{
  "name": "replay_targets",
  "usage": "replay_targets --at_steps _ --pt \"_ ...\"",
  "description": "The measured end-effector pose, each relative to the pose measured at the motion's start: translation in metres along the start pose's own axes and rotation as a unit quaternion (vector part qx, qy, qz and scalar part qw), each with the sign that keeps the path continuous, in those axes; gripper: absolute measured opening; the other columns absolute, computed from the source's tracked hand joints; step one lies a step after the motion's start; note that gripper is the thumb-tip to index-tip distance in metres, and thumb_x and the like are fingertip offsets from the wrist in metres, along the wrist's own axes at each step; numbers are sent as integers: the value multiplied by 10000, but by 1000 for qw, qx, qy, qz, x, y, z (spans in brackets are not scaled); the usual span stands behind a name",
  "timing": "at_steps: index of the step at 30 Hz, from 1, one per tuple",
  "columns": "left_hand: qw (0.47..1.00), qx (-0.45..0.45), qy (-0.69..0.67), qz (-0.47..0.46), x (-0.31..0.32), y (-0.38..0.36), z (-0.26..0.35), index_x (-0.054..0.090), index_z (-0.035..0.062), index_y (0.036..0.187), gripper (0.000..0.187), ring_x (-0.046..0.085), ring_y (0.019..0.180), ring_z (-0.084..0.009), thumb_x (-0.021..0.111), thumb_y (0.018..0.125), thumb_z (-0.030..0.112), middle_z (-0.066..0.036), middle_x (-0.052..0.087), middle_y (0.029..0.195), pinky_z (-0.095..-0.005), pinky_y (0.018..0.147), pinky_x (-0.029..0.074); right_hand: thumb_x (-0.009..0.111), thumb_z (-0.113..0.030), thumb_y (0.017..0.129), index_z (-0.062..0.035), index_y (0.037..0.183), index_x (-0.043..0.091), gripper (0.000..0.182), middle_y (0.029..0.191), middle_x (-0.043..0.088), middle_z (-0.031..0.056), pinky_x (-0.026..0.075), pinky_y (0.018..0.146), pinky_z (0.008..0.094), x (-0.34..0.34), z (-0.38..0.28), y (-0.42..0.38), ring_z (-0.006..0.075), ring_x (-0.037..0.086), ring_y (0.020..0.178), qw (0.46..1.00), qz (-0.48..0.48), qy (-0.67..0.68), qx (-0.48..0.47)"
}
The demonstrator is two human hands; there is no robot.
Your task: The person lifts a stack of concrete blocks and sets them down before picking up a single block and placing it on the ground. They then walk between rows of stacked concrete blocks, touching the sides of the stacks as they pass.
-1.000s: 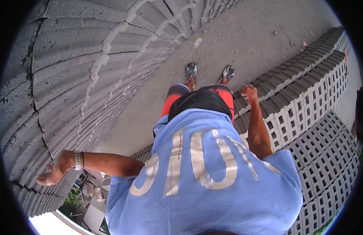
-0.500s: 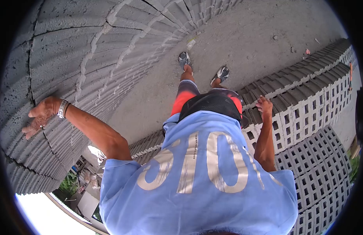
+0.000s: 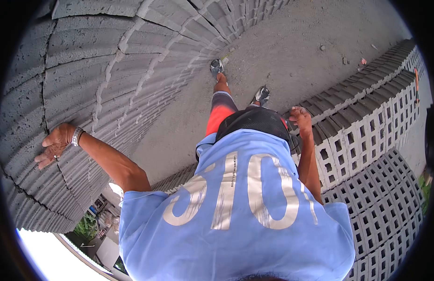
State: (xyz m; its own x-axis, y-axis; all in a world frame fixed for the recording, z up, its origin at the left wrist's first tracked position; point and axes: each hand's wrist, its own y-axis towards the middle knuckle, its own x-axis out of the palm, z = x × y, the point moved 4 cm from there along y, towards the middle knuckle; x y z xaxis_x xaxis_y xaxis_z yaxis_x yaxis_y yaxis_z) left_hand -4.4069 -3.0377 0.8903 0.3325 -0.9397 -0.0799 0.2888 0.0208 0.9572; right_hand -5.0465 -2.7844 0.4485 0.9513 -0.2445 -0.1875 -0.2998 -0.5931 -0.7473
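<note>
My left hand [image 3: 56, 144], with a silver band [image 3: 77, 136] at the wrist, is open against the tall stack of grey concrete blocks [image 3: 81, 75]. Its fingers are spread and hold nothing; they overlap the block faces in this view. Out to the other side, my right hand [image 3: 300, 119] hangs near my hip with its fingers loosely bent and nothing visible in them. Nearest to it is a lower row of hollow blocks [image 3: 357, 136] with rectangular holes.
Dusty ground [image 3: 282, 51] runs between the stacks, where my shoes [image 3: 217, 68] stand. More hollow blocks [image 3: 385, 206] are piled at the lower right. A small stone [image 3: 322, 48] and a bit of pink litter [image 3: 363, 61] lie on the ground. Greenery [image 3: 86, 228] shows at the lower left.
My left hand has shifted slightly right in view, still spread by the blocks. My right hand has moved left and up, closer to my hip. My feet have changed position as in a step.
</note>
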Motion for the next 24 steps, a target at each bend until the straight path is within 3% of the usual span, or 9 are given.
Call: replay_targets --at_steps 4,8,11,13,16,17,20,24 --pt "999 -41 16 -19 -7 -1 13 213 0 1501 664 121 1456 -419 271 951 369 -248 20 1594 -612 1096 190 622 -408 854 -63 1086 657 417 912 671 59 454 573 295 -19 33 5 171 655 721 997 6 -24 71" --pt "1000 -14 -13 8 -2 0 5 231 -10 1488 645 129 1453 -427 311 932 309 -267 22 1588 -637 1071 200 635 -413 846 -46 1115 651 455 957 670 98 452 577 303 -57 62 31 180 651 716 993 41 -5 109" --pt "1000 -18 2 9 -2 2 4 236 -11 1484 637 140 1446 -440 320 936 304 -281 45 1581 -627 1061 221 628 -395 857 -39 1127 648 447 961 671 108 441 577 281 -66 35 23 179 652 721 990 108 16 91" --pt "1000 -9 -1 4 -1 1 1 230 -16 1476 631 117 1449 -432 341 929 277 -278 17 1583 -573 1059 234 626 -386 863 -39 1119 652 432 957 673 109 438 576 276 -73 26 17 180 654 723 989 125 49 66" --pt "1000 -7 13 -8 -1 3 -7 216 -33 1474 644 99 1451 -427 356 922 268 -274 4 1584 -547 1058 241 620 -369 865 -22 1055 654 397 913 672 95 429 538 288 -67 31 7 163 646 676 994 94 49 3" --pt "1000 -7 22 -12 1 4 -7 211 -40 1474 651 96 1451 -427 358 921 270 -272 5 1585 -548 1057 242 621 -371 862 -19 1060 655 405 918 672 95 433 543 289 -65 37 4 165 645 675 994 93 46 26" --pt "1000 11 -24 16 3 3 -9 242 -27 1474 641 93 1454 -421 361 922 277 -254 45 1585 -617 1055 226 631 -378 850 -10 1079 657 434 937 671 100 441 547 293 -61 50 7 180 641 668 991 83 -12 104" --pt "1000 -2 -14 21 -3 2 0 278 7 1466 617 102 1456 -425 365 916 273 -249 72 1581 -655 1055 208 640 -375 850 -11 1085 656 433 908 676 105 446 545 293 -67 64 13 168 639 663 987 110 4 113"
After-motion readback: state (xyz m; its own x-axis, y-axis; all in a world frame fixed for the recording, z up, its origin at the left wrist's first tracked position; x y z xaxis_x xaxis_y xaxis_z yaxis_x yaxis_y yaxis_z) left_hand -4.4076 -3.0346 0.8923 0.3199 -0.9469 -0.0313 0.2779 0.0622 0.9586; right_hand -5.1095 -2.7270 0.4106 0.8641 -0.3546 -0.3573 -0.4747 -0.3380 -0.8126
